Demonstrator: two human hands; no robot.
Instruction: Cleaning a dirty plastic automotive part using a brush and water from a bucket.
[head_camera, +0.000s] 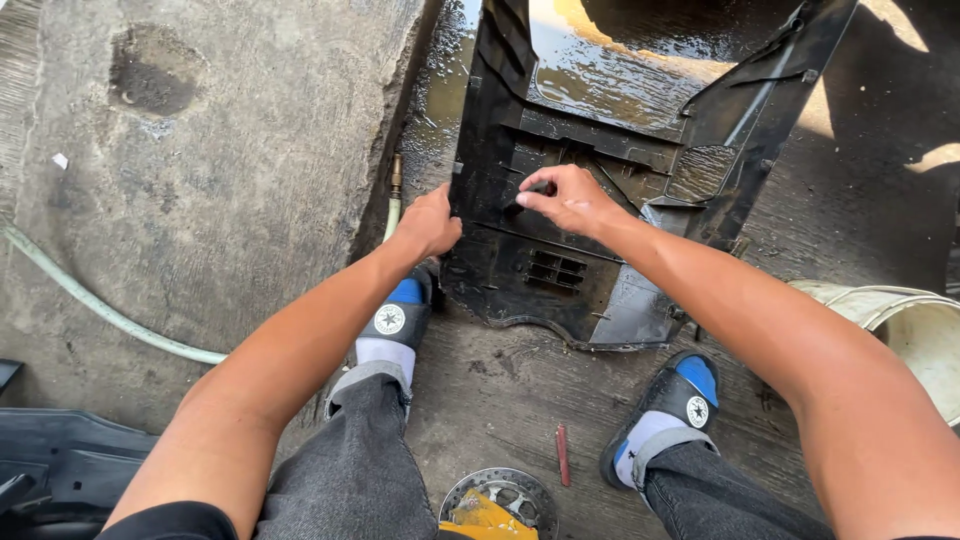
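A large black plastic body panel (560, 270) lies on wet concrete in front of my feet, its ribbed inner side facing up. My left hand (430, 222) grips the panel's left edge. My right hand (568, 198) rests on the panel's middle, its fingertips pinched on a small dark part there; what that part is cannot be told. Water pools on the panel's far section.
A pale green hose (90, 300) curves over the raised concrete slab at left, its brass nozzle (396, 178) beside the panel. A white bucket (915, 325) stands at right. A brake disc (500, 500), a red stick (563, 455) and another black panel (55, 465) lie near my feet.
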